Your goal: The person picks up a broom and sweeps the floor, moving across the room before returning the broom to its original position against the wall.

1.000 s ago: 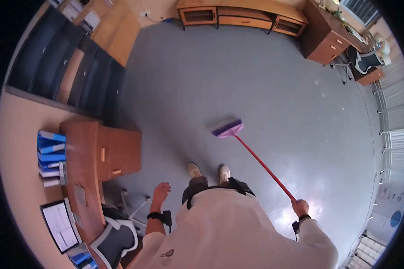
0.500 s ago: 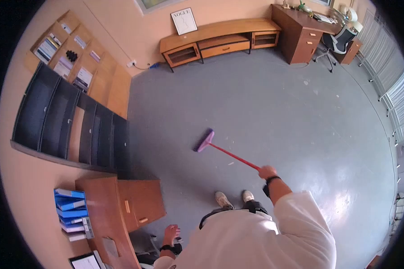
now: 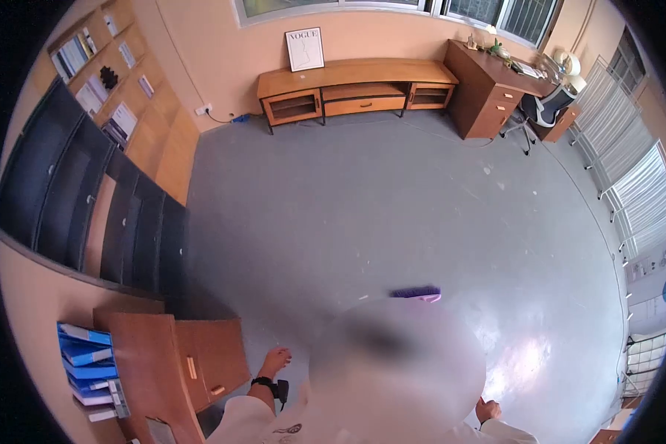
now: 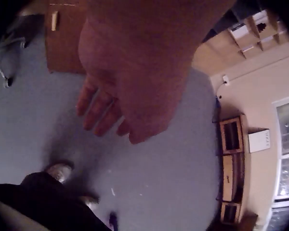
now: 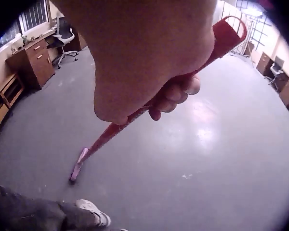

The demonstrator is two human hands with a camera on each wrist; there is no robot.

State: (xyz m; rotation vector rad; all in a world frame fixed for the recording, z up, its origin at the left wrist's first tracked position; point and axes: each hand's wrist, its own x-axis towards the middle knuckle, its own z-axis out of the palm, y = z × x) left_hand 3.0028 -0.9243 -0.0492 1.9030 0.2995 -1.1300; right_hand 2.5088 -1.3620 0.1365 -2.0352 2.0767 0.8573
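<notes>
My right hand (image 5: 154, 67) grips the red handle of a broom (image 5: 103, 137) near its looped top end, fingers wrapped round it. In the head view the broom's purple bristles (image 3: 416, 292) show on the grey floor just ahead of my body, while the handle is hidden behind a blurred patch. The right hand (image 3: 487, 409) appears there low at the right, partly covered. Off to the left, my left hand (image 3: 275, 360) hangs in the air with relaxed fingers and holds nothing. Its fingers (image 4: 103, 113) are spread a little above the floor in the left wrist view.
Small pale scraps (image 3: 362, 297) lie on the grey floor. A brown desk (image 3: 137, 355) with blue binders (image 3: 89, 355) stands close at the left, below a dark shelf unit (image 3: 59, 192). Along the back are a low wooden cabinet (image 3: 362, 70) and another desk (image 3: 473, 89).
The broom head swung left, then came back right and close to my body. My right hand reached forward, then drew back to the lower right. The view tilted up; the left hand stays empty.
</notes>
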